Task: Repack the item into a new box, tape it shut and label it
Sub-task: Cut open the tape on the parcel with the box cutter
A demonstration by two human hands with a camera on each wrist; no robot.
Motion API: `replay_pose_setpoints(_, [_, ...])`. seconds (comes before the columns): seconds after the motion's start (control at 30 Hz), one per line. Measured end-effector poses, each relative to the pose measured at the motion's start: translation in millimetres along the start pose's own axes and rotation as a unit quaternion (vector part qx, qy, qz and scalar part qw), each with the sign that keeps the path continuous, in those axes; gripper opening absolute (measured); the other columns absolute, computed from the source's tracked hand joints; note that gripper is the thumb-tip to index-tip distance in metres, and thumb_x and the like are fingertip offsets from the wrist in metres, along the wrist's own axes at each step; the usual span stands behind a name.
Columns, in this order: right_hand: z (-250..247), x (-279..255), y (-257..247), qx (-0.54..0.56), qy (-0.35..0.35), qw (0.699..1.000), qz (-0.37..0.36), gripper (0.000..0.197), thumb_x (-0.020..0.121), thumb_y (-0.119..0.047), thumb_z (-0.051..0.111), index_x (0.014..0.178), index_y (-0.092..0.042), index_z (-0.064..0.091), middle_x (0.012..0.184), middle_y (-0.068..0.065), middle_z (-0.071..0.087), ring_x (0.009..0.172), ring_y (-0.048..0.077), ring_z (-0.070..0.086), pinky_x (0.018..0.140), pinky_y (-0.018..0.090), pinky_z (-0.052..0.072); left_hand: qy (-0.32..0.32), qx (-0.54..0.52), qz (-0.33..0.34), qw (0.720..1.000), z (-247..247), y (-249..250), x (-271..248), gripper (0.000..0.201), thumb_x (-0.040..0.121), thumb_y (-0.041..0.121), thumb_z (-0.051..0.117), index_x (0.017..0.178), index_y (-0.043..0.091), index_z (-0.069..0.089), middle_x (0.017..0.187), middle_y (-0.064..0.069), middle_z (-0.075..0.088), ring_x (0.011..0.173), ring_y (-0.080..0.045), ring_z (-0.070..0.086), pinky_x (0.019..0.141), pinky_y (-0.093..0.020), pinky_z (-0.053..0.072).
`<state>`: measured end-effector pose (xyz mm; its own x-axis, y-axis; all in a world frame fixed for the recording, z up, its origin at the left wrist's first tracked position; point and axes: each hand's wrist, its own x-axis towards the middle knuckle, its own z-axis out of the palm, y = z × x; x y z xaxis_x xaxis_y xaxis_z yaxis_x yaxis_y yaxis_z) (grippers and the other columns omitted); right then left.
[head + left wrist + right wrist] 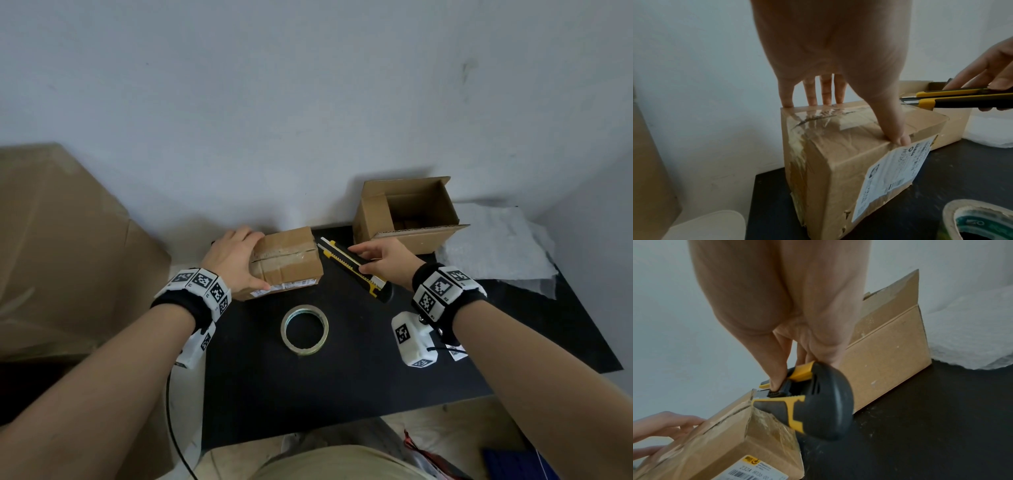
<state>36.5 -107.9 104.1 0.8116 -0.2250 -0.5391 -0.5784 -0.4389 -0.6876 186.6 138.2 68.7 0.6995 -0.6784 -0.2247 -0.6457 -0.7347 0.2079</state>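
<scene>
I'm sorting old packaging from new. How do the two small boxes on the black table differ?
The taped box is shut, its seam under clear tape; the open box has its flaps up. The taped box bears a printed label and looks creased; the open box shows no label and looks clean. The left hand holds the taped box; nothing touches the open box. Both are brown cardboard.

Left hand (236,260): clasps the left end of the taped brown cardboard parcel (286,262).
Right hand (385,258): grips a yellow-and-black utility knife (352,265), tip beside the parcel.
Clear tape roll (305,329): between both wrists.
Open empty cardboard box (407,212): beyond the right hand.
</scene>
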Motion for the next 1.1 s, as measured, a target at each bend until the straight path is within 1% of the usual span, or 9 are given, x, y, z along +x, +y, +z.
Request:
replay_pose_setpoints(0.27, [-0.7, -2.6, -2.6, -0.067, 0.008, 0.998, -0.006, 0.049, 0.09, -0.003, 0.055, 0.135, -0.022, 0.049, 0.132, 0.008, 0.055, 0.119, 0.021, 0.052, 0.099, 0.038, 0.043, 0.001, 0.005, -0.006, 1.0, 1.5, 0.4, -0.1, 0.099, 0.056, 0.054, 0.081, 0.138, 0.018, 0.039, 0.132, -0.002, 0.042, 0.118, -0.026, 0.042, 0.101, -0.042, 0.038])
replay_pose_setpoints(0.37, [-1.8, -6.4, -3.1, -0.082, 0.005, 0.997, -0.008, 0.05, 0.09, -0.002, 0.055, 0.135, -0.021, 0.048, 0.134, 0.007, 0.053, 0.121, 0.02, 0.05, 0.102, 0.038, 0.042, -0.002, 0.002, -0.007, 1.0, 1.9, 0.5, 0.1, 0.099, 0.056, 0.055, 0.081, 0.138, 0.018, 0.039, 0.131, -0.003, 0.042, 0.118, -0.027, 0.042, 0.102, -0.043, 0.038])
replay_pose_setpoints(0.43, [-0.4, -8.4, -1.2, -0.082, 0.001, 0.997, -0.008, 0.05, 0.09, -0.002, 0.055, 0.135, -0.021, 0.048, 0.133, 0.007, 0.054, 0.12, 0.019, 0.052, 0.102, 0.037, 0.043, -0.003, -0.001, -0.009, 1.0, 1.7, 0.5, 0.8, 0.099, 0.056, 0.055, 0.081, 0.138, 0.018, 0.039, 0.13, -0.003, 0.042, 0.118, -0.027, 0.042, 0.102, -0.044, 0.038])
replay_pose_setpoints(0.6, [4.7, -13.2, 4.7, -0.056, 0.004, 0.998, -0.009, 0.049, 0.09, 0.0, 0.054, 0.135, -0.019, 0.048, 0.128, 0.007, 0.058, 0.109, 0.016, 0.056, 0.094, 0.031, 0.044, -0.005, 0.0, -0.009, 1.0, 1.6, 0.3, 1.6, 0.099, 0.056, 0.056, 0.081, 0.138, 0.019, 0.04, 0.129, -0.002, 0.043, 0.115, -0.026, 0.043, 0.1, -0.044, 0.039])
replay_pose_setpoints(0.67, [4.7, -14.1, 6.3, -0.057, 0.006, 0.998, -0.009, 0.049, 0.09, 0.0, 0.054, 0.135, -0.018, 0.049, 0.127, 0.006, 0.059, 0.11, 0.016, 0.056, 0.096, 0.032, 0.045, -0.005, -0.002, -0.008, 1.0, 2.1, 0.4, 1.8, 0.099, 0.056, 0.057, 0.081, 0.138, 0.019, 0.04, 0.129, -0.001, 0.043, 0.114, -0.026, 0.044, 0.1, -0.043, 0.04])
replay_pose_setpoints(0.77, [5.1, -16.1, 10.9, -0.06, 0.004, 0.998, -0.003, 0.049, 0.089, 0.0, 0.055, 0.134, -0.019, 0.049, 0.127, 0.006, 0.059, 0.112, 0.017, 0.057, 0.101, 0.037, 0.045, -0.005, -0.008, -0.008, 1.0, 2.0, 0.5, 3.2, 0.099, 0.055, 0.057, 0.081, 0.137, 0.019, 0.04, 0.129, -0.001, 0.044, 0.115, -0.025, 0.045, 0.1, -0.043, 0.039])
replay_pose_setpoints(0.87, [4.6, -18.9, 18.3, -0.058, 0.003, 0.998, 0.0, 0.049, 0.089, 0.0, 0.055, 0.134, -0.021, 0.05, 0.129, 0.005, 0.058, 0.115, 0.017, 0.055, 0.103, 0.037, 0.043, 0.0, -0.015, -0.008, 1.0, 2.7, -0.2, 3.5, 0.099, 0.055, 0.055, 0.082, 0.137, 0.018, 0.041, 0.129, -0.002, 0.044, 0.116, -0.025, 0.045, 0.1, -0.043, 0.039])
replay_pose_setpoints(1.03, [-0.1, -17.1, 19.7, -0.02, 0.048, 0.998, -0.019, 0.049, 0.089, 0.002, 0.055, 0.132, -0.021, 0.052, 0.13, 0.006, 0.057, 0.119, 0.018, 0.053, 0.105, 0.042, 0.042, 0.013, -0.032, -0.01, 0.999, 6.3, -1.9, 1.3, 0.099, 0.054, 0.052, 0.083, 0.137, 0.018, 0.041, 0.129, -0.002, 0.044, 0.116, -0.025, 0.043, 0.1, -0.042, 0.039])
replay_pose_setpoints(1.1, [1.3, -14.4, 15.6, -0.027, 0.045, 0.998, -0.023, 0.049, 0.089, 0.001, 0.054, 0.133, -0.022, 0.051, 0.132, 0.006, 0.055, 0.121, 0.019, 0.051, 0.106, 0.042, 0.041, 0.014, -0.033, -0.008, 0.999, 7.1, -1.7, 0.3, 0.099, 0.054, 0.051, 0.084, 0.137, 0.017, 0.041, 0.13, -0.002, 0.044, 0.116, -0.025, 0.043, 0.1, -0.041, 0.039])
